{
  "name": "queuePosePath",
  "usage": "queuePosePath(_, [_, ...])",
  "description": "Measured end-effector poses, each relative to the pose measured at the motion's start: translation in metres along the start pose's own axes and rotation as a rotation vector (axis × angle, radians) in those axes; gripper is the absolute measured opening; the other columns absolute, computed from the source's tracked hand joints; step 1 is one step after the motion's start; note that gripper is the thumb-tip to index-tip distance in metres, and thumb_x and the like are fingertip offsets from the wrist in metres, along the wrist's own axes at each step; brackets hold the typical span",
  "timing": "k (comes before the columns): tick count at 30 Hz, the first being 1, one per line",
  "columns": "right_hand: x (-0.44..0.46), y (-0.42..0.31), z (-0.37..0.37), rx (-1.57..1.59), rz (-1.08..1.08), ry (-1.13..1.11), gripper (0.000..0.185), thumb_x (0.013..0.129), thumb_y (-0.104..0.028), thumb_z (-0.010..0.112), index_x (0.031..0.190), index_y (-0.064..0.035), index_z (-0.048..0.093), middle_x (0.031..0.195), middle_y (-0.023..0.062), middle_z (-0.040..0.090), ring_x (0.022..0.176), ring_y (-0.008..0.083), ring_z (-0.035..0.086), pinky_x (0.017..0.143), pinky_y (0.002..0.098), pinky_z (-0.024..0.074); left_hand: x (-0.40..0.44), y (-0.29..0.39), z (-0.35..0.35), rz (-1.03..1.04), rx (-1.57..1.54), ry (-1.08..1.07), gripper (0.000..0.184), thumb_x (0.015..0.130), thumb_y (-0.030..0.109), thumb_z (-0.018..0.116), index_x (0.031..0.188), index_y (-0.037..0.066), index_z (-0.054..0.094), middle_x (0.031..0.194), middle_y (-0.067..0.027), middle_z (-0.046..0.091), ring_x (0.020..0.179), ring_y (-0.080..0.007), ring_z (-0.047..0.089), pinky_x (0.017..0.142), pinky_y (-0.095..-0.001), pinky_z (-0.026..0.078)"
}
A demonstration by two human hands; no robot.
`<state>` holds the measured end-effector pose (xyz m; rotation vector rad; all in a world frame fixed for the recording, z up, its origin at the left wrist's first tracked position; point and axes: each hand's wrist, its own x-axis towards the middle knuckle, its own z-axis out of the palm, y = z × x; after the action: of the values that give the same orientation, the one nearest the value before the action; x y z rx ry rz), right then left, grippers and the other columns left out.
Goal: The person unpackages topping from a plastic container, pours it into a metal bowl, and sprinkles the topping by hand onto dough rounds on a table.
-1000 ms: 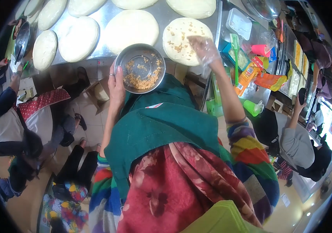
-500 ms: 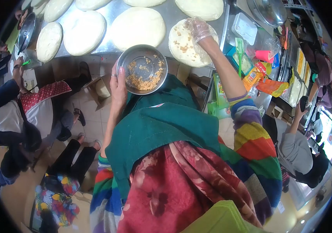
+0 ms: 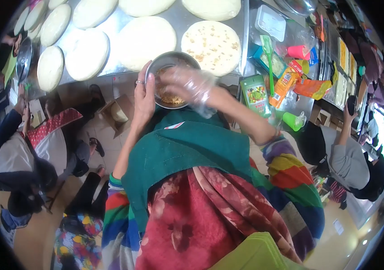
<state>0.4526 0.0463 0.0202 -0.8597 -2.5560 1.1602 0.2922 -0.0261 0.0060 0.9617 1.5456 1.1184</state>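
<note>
Metal bowl (image 3: 187,57), grey and round, is held by the left hand (image 3: 144,97), which grips its near side with the thumb over the rim and the fingers against the outer wall. 1 ring (image 3: 140,82) noted on this hand. The bowl is in front of the body, just beyond the green apron (image 3: 187,144).

Right hand (image 3: 182,84), in a clear plastic glove (image 3: 204,87), reaches into the bowl over yellow-brown crumbs (image 3: 173,99). Motion blur and overlap observed; whether its fingers are closed on any crumbs cannot be told.

Beyond the right hand, 1 dough round (image 3: 211,48) dotted with brown pieces lies flat on the metal table (image 3: 114,33). Beyond the left hand, plain dough rounds (image 3: 148,42) lie on the same surface.

To the right of the right hand: 1 green pouch (image 3: 256,96), 1 green spatula (image 3: 268,51), 1 orange packet (image 3: 284,87) and 1 pink cup (image 3: 297,52). Left of the left hand, at floor level: 1 cardboard box (image 3: 114,114). Well apart, to the far right of both hands: 1 person in a grey top (image 3: 349,164).
</note>
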Motion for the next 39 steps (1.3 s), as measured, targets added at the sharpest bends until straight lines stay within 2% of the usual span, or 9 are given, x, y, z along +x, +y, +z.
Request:
queuePosePath(4, [-0.018,0.006,0.033,-0.001,-0.21,0.027,0.02,0.079,-0.01,0.054,0.099,-0.0064,0.054,0.103,0.0188,0.051,0.091,0.0345,0.055,0.074,0.0412,0.0481,0.004,-0.013,0.003,-0.004,0.021,-0.032,0.039,0.095,0.025,0.038,0.13,0.007,0.041,0.107,-0.0117,0.054,0.098,-0.0165,0.048,0.089,-0.0278,0.037])
queuePosePath(7, [-0.028,0.0,0.016,0.516,0.187,-0.127,0.013,0.078,-0.008,0.055,0.089,-0.0017,0.055,0.089,0.016,0.056,0.081,0.0333,0.057,0.071,0.042,0.0461,-0.002,-0.014,0.01,-0.01,0.043,-0.043,0.039,0.095,0.024,0.038,0.129,0.005,0.041,0.115,-0.0137,0.052,0.105,-0.0178,0.047,0.093,-0.0293,0.035])
queuePosePath(10, [-0.028,0.018,0.03,0.169,-0.075,-0.023,0.014,0.08,-0.01,0.056,0.092,-0.0014,0.056,0.081,0.0148,0.057,0.078,0.0331,0.058,0.071,0.0397,0.0465,0.001,-0.009,0.013,-0.054,0.067,-0.049,0.041,0.095,0.025,0.038,0.13,0.004,0.04,0.118,-0.0139,0.051,0.107,-0.0187,0.046,0.094,-0.0299,0.035])
queuePosePath(16, [-0.022,0.026,0.011,0.239,0.001,0.133,0.013,0.081,-0.01,0.055,0.091,-0.0023,0.06,0.085,0.0174,0.059,0.085,0.0349,0.057,0.073,0.0391,0.0465,0.011,0.002,0.017,-0.066,0.044,-0.061,0.043,0.096,0.027,0.038,0.13,0.002,0.04,0.121,-0.0143,0.05,0.112,-0.0192,0.044,0.098,-0.0308,0.032])
queuePosePath(21, [-0.025,0.026,-0.011,0.762,0.279,-0.024,0.016,0.086,-0.011,0.056,0.096,0.0,0.062,0.081,0.0117,0.062,0.071,0.0155,0.061,0.065,0.0282,0.0498,0.016,-0.002,0.024,-0.063,-0.05,-0.118,0.043,0.096,0.027,0.037,0.13,0.002,0.04,0.122,-0.0135,0.049,0.113,-0.0185,0.043,0.098,-0.0306,0.031])
queuePosePath(24, [-0.034,0.018,-0.043,0.998,0.355,0.047,0.016,0.086,-0.009,0.057,0.097,0.0012,0.061,0.083,0.0087,0.063,0.074,0.0125,0.061,0.069,0.0249,0.0515,0.016,-0.002,0.027,-0.074,-0.04,-0.143,0.043,0.096,0.027,0.037,0.13,0.002,0.04,0.122,-0.013,0.049,0.113,-0.0182,0.043,0.098,-0.0304,0.031])
queuePosePath(28, [-0.056,0.041,-0.069,0.985,0.55,0.26,0.017,0.084,-0.01,0.06,0.098,0.0006,0.062,0.082,0.0059,0.063,0.077,0.0124,0.061,0.072,0.0248,0.0523,0.018,-0.006,0.023,-0.096,-0.064,-0.101,0.044,0.096,0.028,0.037,0.131,0.001,0.038,0.122,-0.0139,0.049,0.113,-0.0183,0.043,0.098,-0.0302,0.031])
queuePosePath(34, [-0.088,0.101,-0.042,-0.069,0.487,0.334,0.013,0.081,-0.011,0.06,0.09,-0.0047,0.066,0.083,0.0117,0.064,0.079,0.0243,0.062,0.073,0.0331,0.0497,0.017,-0.013,0.002,-0.107,-0.079,0.002,0.048,0.096,0.031,0.038,0.131,-0.001,0.036,0.122,-0.0145,0.048,0.112,-0.0179,0.043,0.097,-0.0294,0.032])
queuePosePath(39, [-0.093,0.122,-0.026,-0.123,0.456,0.42,0.016,0.081,-0.015,0.058,0.09,-0.0053,0.066,0.088,0.0136,0.063,0.081,0.0279,0.06,0.073,0.0348,0.0472,0.013,-0.037,-0.018,-0.15,-0.173,0.039,0.045,0.096,0.029,0.037,0.132,0.0,0.037,0.12,-0.0125,0.049,0.11,-0.0164,0.043,0.096,-0.0279,0.031])
